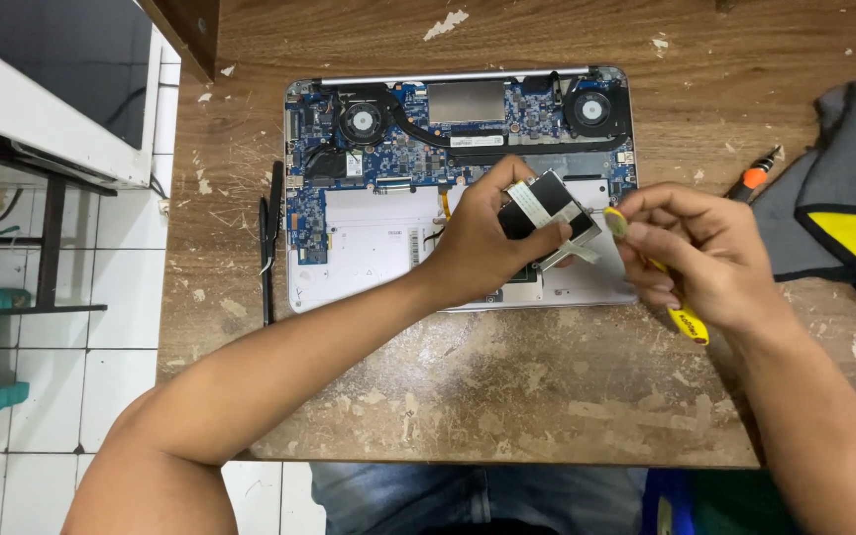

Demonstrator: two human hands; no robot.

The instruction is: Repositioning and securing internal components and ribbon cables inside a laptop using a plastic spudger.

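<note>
Right hand (691, 260) pinches a yellow screwdriver (684, 319); left hand (482, 248) clamps a black drive (545, 205).

A worn wooden worktop (507, 386) carries an opened laptop (378, 238), a black tool (271, 238), an orange-tipped screwdriver (757, 174) and a grey-and-yellow cloth (844, 188).

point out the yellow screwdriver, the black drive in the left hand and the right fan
yellow screwdriver (687, 324), head view, on its handle end below the right hand
black drive (537, 203), head view, on its dark top face
right fan (590, 108), head view, on its hub
</note>
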